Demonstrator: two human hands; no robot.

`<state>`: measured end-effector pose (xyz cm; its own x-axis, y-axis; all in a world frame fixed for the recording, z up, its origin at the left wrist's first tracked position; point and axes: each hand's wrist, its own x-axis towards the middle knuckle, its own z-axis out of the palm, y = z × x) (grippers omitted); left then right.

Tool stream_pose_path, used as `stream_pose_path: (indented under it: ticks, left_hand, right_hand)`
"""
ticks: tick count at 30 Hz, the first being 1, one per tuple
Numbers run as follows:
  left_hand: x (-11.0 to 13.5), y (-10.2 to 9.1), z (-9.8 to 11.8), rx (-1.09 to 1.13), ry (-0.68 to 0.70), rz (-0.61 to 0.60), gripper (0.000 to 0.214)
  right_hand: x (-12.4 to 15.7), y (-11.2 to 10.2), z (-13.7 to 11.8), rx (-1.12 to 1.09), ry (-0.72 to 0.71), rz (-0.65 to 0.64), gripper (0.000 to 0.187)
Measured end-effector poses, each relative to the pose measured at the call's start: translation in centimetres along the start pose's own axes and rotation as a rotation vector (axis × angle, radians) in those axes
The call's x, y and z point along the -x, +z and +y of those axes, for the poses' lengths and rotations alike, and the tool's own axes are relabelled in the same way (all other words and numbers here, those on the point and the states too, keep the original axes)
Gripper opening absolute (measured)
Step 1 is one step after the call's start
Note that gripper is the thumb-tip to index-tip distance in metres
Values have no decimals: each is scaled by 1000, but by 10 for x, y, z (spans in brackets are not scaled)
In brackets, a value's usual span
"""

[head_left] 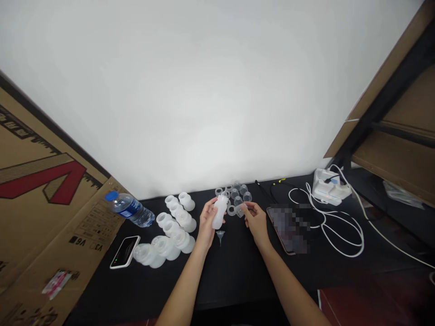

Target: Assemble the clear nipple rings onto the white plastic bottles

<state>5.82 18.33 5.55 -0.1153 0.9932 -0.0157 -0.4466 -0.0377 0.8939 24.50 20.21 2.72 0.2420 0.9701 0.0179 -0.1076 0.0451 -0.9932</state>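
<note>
**Cap Beside Bottle: Steady Left, Fine Right**

Closed the left grip (207,222) around a small white bottle (219,211), fingers wrapped about its body, neck uppermost, lifted clear of the black worktop (238,276). Pinched what looked like a clear cap (240,210) at the fingertips of the right grip (255,220), nearly closed on it, just right of the bottle and apart from it.

Left a small funnel (220,235) on the worktop just beneath the left grip. Left a cluster of loose caps and rings (238,192) just beyond both grips. Left a huddle of similar white bottles (175,226) to the left of the left grip, with a water bottle (131,209) and a phone (125,251) farther out that way. Left a looped white cable (340,228) well to the right of the right grip.

Read as a cap being brought towards a bottle mouth.

- Judged best done with the left grip low on the body, neck free and upright, and only a light squeeze, given thin plastic walls likely to buckle.
- Judged wise to square the cap flat over the mouth before any turn, and to turn with the right fingertips alone.
- Worth minding the funnel under the left grip and the loose caps beyond, likely light enough to scatter at a brush.
</note>
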Motion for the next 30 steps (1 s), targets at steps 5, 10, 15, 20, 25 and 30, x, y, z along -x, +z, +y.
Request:
stream_pose_path:
  ticks: [5, 10, 15, 20, 25, 30]
  left_hand:
    - [0, -3, -2, -171, 67, 18, 47]
    - [-1, -5, -3, -272, 53, 5, 58]
    - [-2, -5, -8, -254, 82, 41, 62]
    - [-5, -6, -10, -219, 142, 66, 62]
    - [-6, -7, -10, -202, 181, 92, 71]
    - [-5, -5, -7, -219, 231, 123, 80]
  right_hand:
    - [-5, -1, 0, -354, 119, 29, 53]
    - [-12, -10, 2, -561, 135, 126, 45]
    - [-11, -8, -3, -593, 109, 121, 45]
    - [-3, -2, -12, -612, 124, 34, 44]
    - [2, 2, -15, -540, 110, -60, 47]
    - [6, 6, -16, -519, 149, -171, 51]
